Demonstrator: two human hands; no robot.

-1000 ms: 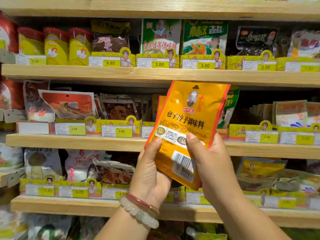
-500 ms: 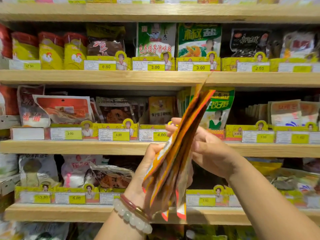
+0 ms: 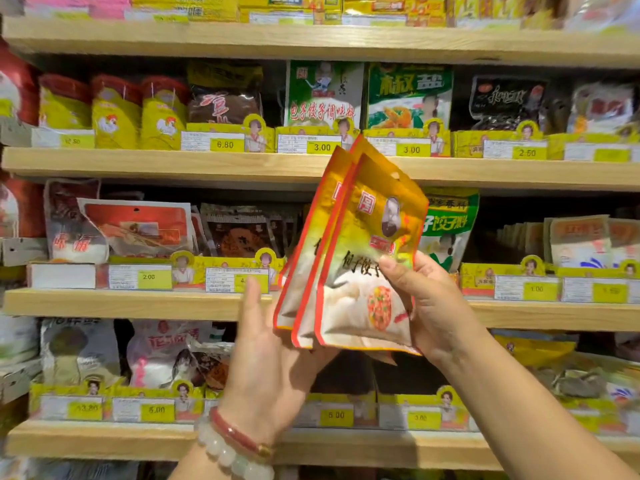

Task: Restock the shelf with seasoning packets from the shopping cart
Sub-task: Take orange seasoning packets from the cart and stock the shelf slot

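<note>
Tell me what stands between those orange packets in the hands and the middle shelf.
Nothing visible: the orange packets, pinched by the right hand with the left hand beneath, hang before the middle shelf, whose slot behind them is hidden.

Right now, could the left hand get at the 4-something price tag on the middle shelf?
Probably yes. The left hand is open, its fingertips just in front of that price tag, nothing between them; the right hand holds the orange packets.

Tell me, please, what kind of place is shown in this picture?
Most likely a grocery shop aisle. Wooden shelves carry rows of packaged seasonings behind yellow price tags, and the right hand holds several identical orange seasoning packets, as when restocking.
</note>
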